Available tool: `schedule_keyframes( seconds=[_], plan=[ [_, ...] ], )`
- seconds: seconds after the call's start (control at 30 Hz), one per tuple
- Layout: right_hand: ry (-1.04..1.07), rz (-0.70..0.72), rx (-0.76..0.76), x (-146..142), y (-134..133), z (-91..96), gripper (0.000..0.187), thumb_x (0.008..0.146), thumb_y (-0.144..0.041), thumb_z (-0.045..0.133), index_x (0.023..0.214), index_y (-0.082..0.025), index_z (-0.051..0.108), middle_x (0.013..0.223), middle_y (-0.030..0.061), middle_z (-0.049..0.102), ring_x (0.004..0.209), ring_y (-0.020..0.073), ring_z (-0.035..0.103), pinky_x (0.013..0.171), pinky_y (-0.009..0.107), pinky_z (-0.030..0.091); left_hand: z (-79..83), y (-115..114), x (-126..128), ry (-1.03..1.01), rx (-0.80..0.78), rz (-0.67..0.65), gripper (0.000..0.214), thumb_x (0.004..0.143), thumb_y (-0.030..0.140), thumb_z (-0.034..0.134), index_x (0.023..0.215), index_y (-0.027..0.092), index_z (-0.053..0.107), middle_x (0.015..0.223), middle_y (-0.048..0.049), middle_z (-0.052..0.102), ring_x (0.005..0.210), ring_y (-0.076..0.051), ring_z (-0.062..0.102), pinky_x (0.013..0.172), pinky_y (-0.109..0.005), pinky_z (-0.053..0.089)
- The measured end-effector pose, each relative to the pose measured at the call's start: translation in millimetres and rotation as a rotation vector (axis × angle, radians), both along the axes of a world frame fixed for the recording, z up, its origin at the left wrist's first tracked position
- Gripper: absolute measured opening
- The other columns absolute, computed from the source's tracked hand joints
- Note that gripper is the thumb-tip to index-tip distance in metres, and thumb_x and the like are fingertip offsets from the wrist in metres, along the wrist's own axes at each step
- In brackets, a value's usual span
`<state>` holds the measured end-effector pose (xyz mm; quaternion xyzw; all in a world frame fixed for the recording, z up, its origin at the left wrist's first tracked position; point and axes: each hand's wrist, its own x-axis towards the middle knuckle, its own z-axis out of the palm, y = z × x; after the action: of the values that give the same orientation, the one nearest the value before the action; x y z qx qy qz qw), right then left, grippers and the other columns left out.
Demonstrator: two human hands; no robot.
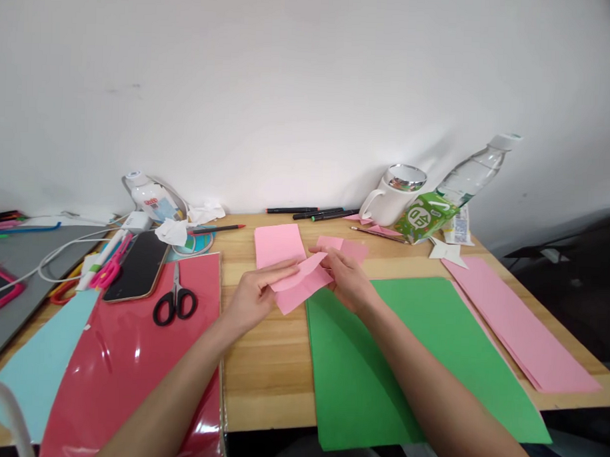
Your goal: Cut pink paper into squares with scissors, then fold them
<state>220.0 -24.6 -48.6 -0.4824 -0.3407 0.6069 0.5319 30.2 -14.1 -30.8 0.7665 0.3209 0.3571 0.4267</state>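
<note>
A small pink sheet of paper (303, 282) with a fold across it is held up over the middle of the table between both hands. My left hand (255, 293) pinches its left side, thumb on top. At the opposite corner my right hand (346, 276) grips it with closed fingers, some of them hidden. Just behind lies a stack of pink paper squares (279, 241). Another creased pink piece (351, 249) rests beyond my right hand. Beneath my right forearm spreads a pile of green paper (431, 353).
Black-handled scissors (175, 300) lie on a red plastic-wrapped pack (145, 356), beside a phone (137, 266). Several markers (325, 214) line the wall. A white mug (393, 195), green carton (428, 216) and leaning water bottle (474, 171) stand back right. Long pink strips (521, 329) lie right.
</note>
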Motion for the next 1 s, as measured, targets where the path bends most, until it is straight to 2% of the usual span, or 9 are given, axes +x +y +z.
schedule_keyframes(
  seconds=[0.07, 0.13, 0.27, 0.33, 0.43, 0.53, 0.63, 0.8, 1.0],
  plan=[
    [-0.001, 0.031, 0.033, 1.4, -0.2, -0.7, 0.042, 0.075, -0.055, 0.056, 0.099, -0.021, 0.061, 0.078, 0.0027, 0.063, 0.069, 0.0146, 0.057, 0.06, 0.027, 0.047, -2.3, -0.6, -0.1, 0.022, 0.089, 0.006, 0.053, 0.07, -0.002, 0.045, 0.113, 0.022, 0.064, 0.128, -0.0051, 0.055, 0.119, -0.019, 0.051, 0.104, -0.037, 0.035],
    [-0.048, 0.056, 0.097, 3.6, -0.8, -1.1, 0.041, 0.071, -0.048, 0.064, 0.103, -0.023, 0.06, 0.087, 0.0028, 0.064, 0.075, 0.0155, 0.058, 0.066, 0.029, 0.048, -1.5, -2.3, -0.1, 0.045, 0.084, 0.012, 0.057, 0.068, -0.003, 0.044, 0.114, 0.024, 0.063, 0.133, -0.005, 0.051, 0.123, -0.019, 0.047, 0.102, -0.037, 0.037],
    [-0.161, 0.034, 0.191, 6.1, -1.9, 1.4, 0.04, 0.065, -0.034, 0.072, 0.101, -0.02, 0.061, 0.096, 0.0046, 0.064, 0.08, 0.0163, 0.059, 0.072, 0.031, 0.048, 8.0, -6.5, 1.3, 0.035, -0.211, -0.109, 0.055, 0.067, 0.008, 0.062, 0.12, 0.025, 0.058, 0.143, -0.0079, 0.039, 0.129, -0.026, 0.038, 0.092, -0.034, 0.046],
    [-0.201, 0.004, 0.226, 4.2, -3.2, 3.7, 0.042, 0.066, -0.032, 0.07, 0.104, -0.018, 0.059, 0.092, 0.0045, 0.063, 0.077, 0.0156, 0.059, 0.071, 0.031, 0.048, 10.5, -6.8, 2.6, -0.084, -0.398, -0.15, 0.066, 0.063, 0.019, 0.073, 0.126, 0.022, 0.051, 0.138, -0.0124, 0.045, 0.119, -0.028, 0.05, 0.087, -0.034, 0.049],
    [-0.249, -0.001, 0.292, -3.6, -7.9, 6.2, 0.051, 0.066, -0.028, 0.07, 0.113, -0.018, 0.053, 0.083, 0.002, 0.06, 0.072, 0.0139, 0.058, 0.067, 0.029, 0.048, 7.2, -4.8, 4.9, -0.192, -0.557, 0.033, 0.048, 0.073, 0.036, 0.066, 0.115, 0.015, 0.055, 0.108, -0.0133, 0.067, 0.087, -0.022, 0.066, 0.072, -0.032, 0.053],
    [-0.229, 0.051, 0.362, -13.9, -14.5, 7.2, 0.053, 0.067, -0.029, 0.072, 0.115, -0.02, 0.051, 0.092, 0.0044, 0.06, 0.079, 0.0149, 0.059, 0.072, 0.03, 0.05, 1.5, -3.1, 6.7, -0.148, -0.568, 0.113, 0.035, 0.073, 0.037, 0.066, 0.098, 0.013, 0.062, 0.086, -0.0079, 0.072, 0.076, -0.019, 0.066, 0.068, -0.029, 0.051],
    [-0.228, 0.051, 0.368, -20.1, -19.1, 8.2, 0.052, 0.066, -0.031, 0.073, 0.112, -0.02, 0.052, 0.093, 0.0058, 0.061, 0.082, 0.0164, 0.06, 0.076, 0.032, 0.05, -0.2, -3.8, 7.8, -0.204, -0.539, 0.122, 0.028, 0.07, 0.032, 0.07, 0.09, 0.013, 0.065, 0.086, -0.0068, 0.072, 0.079, -0.018, 0.066, 0.072, -0.027, 0.049],
    [-0.372, 0.037, 0.322, -20.1, -20.4, 10.0, 0.028, 0.069, -0.042, 0.069, 0.076, -0.016, 0.062, 0.07, 0.0036, 0.061, 0.064, 0.0148, 0.055, 0.059, 0.028, 0.046, 1.6, -5.6, 8.7, -0.335, -0.586, 0.182, 0.032, 0.065, 0.03, 0.074, 0.091, 0.013, 0.065, 0.087, -0.0071, 0.072, 0.077, -0.018, 0.066, 0.071, -0.027, 0.049],
    [-0.371, 0.044, 0.327, -20.4, -20.9, 9.8, 0.027, 0.071, -0.042, 0.068, 0.07, -0.016, 0.061, 0.065, 0.0013, 0.058, 0.058, 0.012, 0.049, 0.052, 0.024, 0.038, 2.0, -6.5, 9.5, -0.247, -0.558, 0.186, 0.025, 0.069, 0.032, 0.071, 0.085, 0.013, 0.066, 0.078, -0.0036, 0.07, 0.068, -0.014, 0.062, 0.064, -0.024, 0.047]
  ],
)
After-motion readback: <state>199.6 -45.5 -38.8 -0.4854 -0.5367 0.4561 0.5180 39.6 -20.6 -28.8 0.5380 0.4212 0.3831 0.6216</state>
